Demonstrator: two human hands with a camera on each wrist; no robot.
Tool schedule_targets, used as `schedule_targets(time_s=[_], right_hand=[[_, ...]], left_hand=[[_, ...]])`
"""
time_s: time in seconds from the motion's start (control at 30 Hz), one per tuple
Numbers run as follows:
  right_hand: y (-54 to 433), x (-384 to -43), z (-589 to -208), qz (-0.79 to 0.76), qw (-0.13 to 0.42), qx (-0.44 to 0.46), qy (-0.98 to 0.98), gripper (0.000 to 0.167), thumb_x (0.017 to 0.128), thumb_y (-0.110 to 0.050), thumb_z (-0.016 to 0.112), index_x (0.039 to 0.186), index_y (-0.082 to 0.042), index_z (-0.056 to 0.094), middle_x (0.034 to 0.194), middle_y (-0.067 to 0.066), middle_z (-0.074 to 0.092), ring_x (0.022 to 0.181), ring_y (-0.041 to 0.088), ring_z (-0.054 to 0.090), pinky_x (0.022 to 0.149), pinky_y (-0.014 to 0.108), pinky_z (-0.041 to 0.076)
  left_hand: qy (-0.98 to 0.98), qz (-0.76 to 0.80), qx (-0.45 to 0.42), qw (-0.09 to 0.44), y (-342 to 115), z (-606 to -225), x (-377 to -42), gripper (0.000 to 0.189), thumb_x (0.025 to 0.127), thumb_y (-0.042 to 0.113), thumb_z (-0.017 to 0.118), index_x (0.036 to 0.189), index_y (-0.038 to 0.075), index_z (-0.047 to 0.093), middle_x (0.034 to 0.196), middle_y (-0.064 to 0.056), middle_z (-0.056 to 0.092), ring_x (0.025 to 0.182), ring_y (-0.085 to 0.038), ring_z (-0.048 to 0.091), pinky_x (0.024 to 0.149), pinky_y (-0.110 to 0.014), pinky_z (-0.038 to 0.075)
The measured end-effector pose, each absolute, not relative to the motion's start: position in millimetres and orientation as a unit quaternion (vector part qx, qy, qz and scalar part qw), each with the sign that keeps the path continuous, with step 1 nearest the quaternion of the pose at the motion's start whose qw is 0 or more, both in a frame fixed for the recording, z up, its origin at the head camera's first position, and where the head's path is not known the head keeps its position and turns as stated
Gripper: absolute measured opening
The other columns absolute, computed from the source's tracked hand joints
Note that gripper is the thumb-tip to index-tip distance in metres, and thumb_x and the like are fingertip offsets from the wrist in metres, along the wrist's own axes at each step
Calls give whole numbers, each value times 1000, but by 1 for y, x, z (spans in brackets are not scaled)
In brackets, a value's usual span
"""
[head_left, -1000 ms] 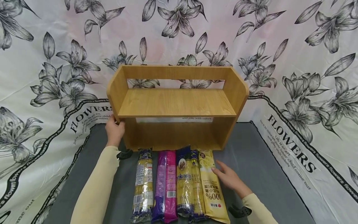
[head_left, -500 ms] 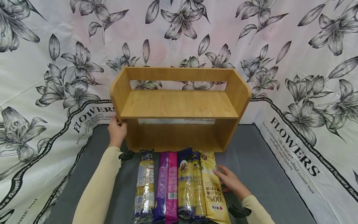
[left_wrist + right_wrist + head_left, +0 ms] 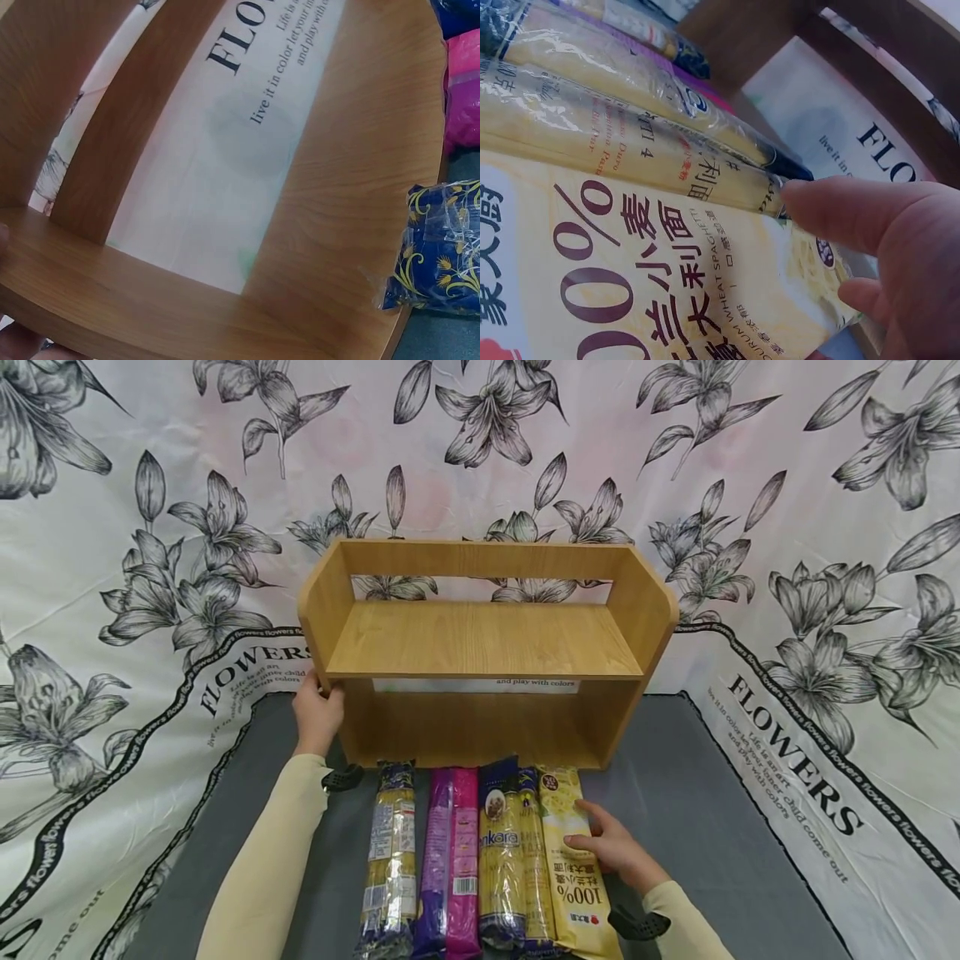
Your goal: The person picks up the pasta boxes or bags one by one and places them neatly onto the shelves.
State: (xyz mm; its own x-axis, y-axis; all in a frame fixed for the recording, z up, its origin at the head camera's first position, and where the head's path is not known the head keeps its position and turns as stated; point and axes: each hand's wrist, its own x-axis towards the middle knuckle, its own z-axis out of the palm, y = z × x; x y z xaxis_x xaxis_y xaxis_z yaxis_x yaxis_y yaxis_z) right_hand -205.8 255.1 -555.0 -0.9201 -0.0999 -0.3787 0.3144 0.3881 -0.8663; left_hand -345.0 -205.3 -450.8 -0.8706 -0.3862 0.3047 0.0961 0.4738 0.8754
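My left hand [image 3: 318, 720] grips the left side panel of a two-tier wooden shelf [image 3: 480, 639]; in the left wrist view its fingers [image 3: 22, 341] show at the panel's outer edge. My right hand [image 3: 621, 853] holds the yellow packet of spaghetti [image 3: 573, 877] by its right side, at the right end of a row. The thumb [image 3: 840, 214] reaches across the packet's face, and another fingertip [image 3: 861, 292] is at its edge. Left of it lie two clear-and-blue spaghetti packets [image 3: 501, 868], a purple and pink packet [image 3: 450, 860] and another clear spaghetti packet [image 3: 390, 860].
The shelf stands on a grey tabletop [image 3: 705, 793], its lower front edge close to the packets' far ends. Behind it hangs a white cloth [image 3: 450, 493] printed with flowers, which also runs down both sides of the table.
My right hand has moved left onto the yellow spaghetti packet, its thumb now over the face. The left hand keeps its place on the shelf. The whole view has shifted slightly.
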Motion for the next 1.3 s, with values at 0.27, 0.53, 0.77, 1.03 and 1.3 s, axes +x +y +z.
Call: schedule_targets(time_s=[0.27, 0.53, 0.77, 1.03, 1.3], right_hand=[[253, -205, -548, -546, 207, 22, 812, 84, 84, -5, 76, 156, -1, 32, 122, 28, 62, 88, 24, 69, 70, 42, 57], [257, -206, -550, -525, 222, -23, 821, 82, 78, 0, 80, 151, 7, 40, 137, 32, 54, 92, 19, 64, 74, 34, 53], [255, -202, -546, -474, 231, -69, 847, 92, 72, 1, 82, 152, 4, 39, 122, 26, 60, 80, 21, 61, 69, 35, 51], [246, -194, -549, -438, 186, -55, 878, 97, 62, 4, 79, 151, 1, 41, 102, 15, 61, 68, 20, 58, 63, 34, 50], [244, -191, -550, -501, 184, -6, 845, 92, 65, 16, 76, 150, 5, 43, 113, 24, 62, 73, 21, 62, 64, 35, 53]], left_hand=[[-825, -504, 80, 244, -206, -450, -344, 36, 98, 12, 53, 131, -3, 56, 130, -31, 62, 118, -48, 64, 95, -59, 53], [-830, -495, 75, 245, -208, -456, -345, 38, 99, 12, 52, 134, -4, 55, 132, -32, 61, 119, -49, 63, 96, -60, 53], [-830, -494, 76, 247, -207, -453, -345, 38, 99, 12, 53, 134, -2, 55, 131, -31, 62, 117, -49, 64, 94, -60, 53], [-829, -492, 73, 255, -205, -453, -344, 37, 98, 13, 54, 131, -3, 57, 127, -32, 64, 114, -49, 65, 92, -60, 53], [-832, -486, 75, 256, -206, -452, -344, 38, 98, 12, 53, 133, -3, 56, 128, -32, 64, 114, -50, 65, 93, -61, 53]])
